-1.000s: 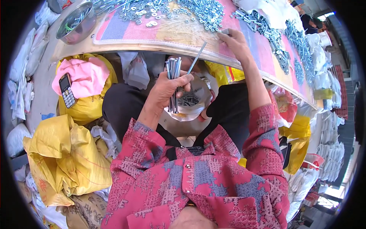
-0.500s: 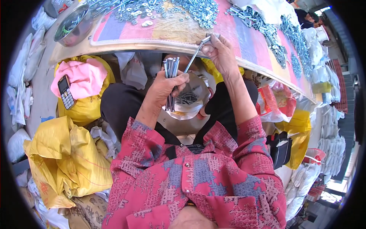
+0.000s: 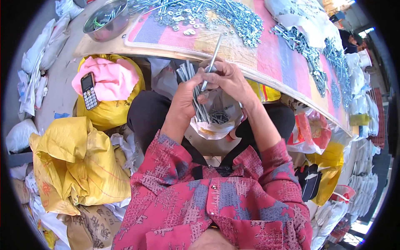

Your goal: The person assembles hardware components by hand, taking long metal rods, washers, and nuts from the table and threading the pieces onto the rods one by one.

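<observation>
My left hand (image 3: pixel 183 98) is closed around a bundle of long metal bolts (image 3: pixel 186 71), whose ends stick out above and below the fist. My right hand (image 3: pixel 231 81) pinches one single long bolt (image 3: pixel 216 53), tilted with its thin shaft pointing up toward the table. The lower, thicker end of that bolt sits between both hands, beside the left thumb; the fingers partly hide it. Below the hands, between my knees, an open white bag (image 3: pixel 211 133) holds more metal pieces (image 3: pixel 218 117).
Ahead, the striped table (image 3: pixel 273 54) carries a pile of washers and nuts (image 3: pixel 248 28), metal sleeves (image 3: pixel 298 48) and a steel bowl (image 3: pixel 105 34). At left, a phone (image 3: pixel 88 91) and pink cloth (image 3: pixel 118 81) lie on a yellow sack (image 3: pixel 104 118). A red-white bag (image 3: pixel 310 129) stands right.
My right hand has come down and left to meet the left hand, and the single bolt's thin shaft now points upward. The bundle has tilted. The whole view has shifted slightly.
</observation>
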{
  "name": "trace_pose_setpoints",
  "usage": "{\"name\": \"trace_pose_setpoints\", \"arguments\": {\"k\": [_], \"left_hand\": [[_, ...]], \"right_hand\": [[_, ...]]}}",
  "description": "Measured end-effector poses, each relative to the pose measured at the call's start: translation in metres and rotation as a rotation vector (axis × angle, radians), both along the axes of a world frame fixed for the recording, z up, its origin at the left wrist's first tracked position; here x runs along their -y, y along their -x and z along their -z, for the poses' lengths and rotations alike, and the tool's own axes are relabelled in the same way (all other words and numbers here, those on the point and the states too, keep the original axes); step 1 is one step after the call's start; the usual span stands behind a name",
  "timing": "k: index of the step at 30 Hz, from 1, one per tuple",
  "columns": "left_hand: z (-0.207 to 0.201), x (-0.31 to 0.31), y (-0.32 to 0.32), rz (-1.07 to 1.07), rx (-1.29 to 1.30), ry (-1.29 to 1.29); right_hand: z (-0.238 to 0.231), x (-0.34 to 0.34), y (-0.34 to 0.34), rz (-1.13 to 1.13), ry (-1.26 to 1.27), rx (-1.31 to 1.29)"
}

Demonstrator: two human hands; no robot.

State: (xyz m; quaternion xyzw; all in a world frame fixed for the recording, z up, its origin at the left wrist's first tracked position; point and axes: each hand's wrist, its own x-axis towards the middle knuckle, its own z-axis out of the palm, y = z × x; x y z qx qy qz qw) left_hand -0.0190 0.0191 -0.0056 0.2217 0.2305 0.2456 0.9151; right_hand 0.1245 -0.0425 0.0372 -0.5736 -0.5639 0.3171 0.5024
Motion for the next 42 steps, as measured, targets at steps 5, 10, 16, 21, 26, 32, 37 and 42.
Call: {"name": "trace_pose_setpoints", "arguments": {"k": [5, 10, 16, 21, 26, 32, 37, 42], "left_hand": [[0.005, -0.008, 0.014, 0.038, 0.23, 0.09], [-0.016, -0.012, 0.021, -0.074, 0.33, 0.11], [-0.014, -0.012, 0.02, -0.139, 0.093, -0.03], [-0.005, -0.006, 0.013, -0.044, -0.052, -0.021], [-0.005, 0.004, 0.001, 0.08, -0.061, -0.036], [-0.011, 0.014, -0.011, 0.122, -0.099, -0.081], [-0.013, 0.016, -0.018, 0.075, -0.168, -0.159], [-0.013, 0.016, -0.024, 0.033, -0.2, -0.214]], "right_hand": [[-0.032, -0.019, -0.002, -0.121, 0.33, -0.187], [-0.022, -0.094, -0.022, 0.31, -0.119, 0.461], [0.02, -0.125, -0.026, 0.229, -0.382, 1.005], [0.012, -0.056, -0.058, 0.33, -0.295, 1.094], [-0.012, 0.011, -0.084, 0.625, -0.116, 0.552], [-0.017, -0.001, -0.082, 0.562, -0.024, 0.385], [0.008, -0.052, -0.075, 0.632, 0.045, 0.9], [0.02, -0.063, -0.101, 0.606, -0.018, 0.82]]}}
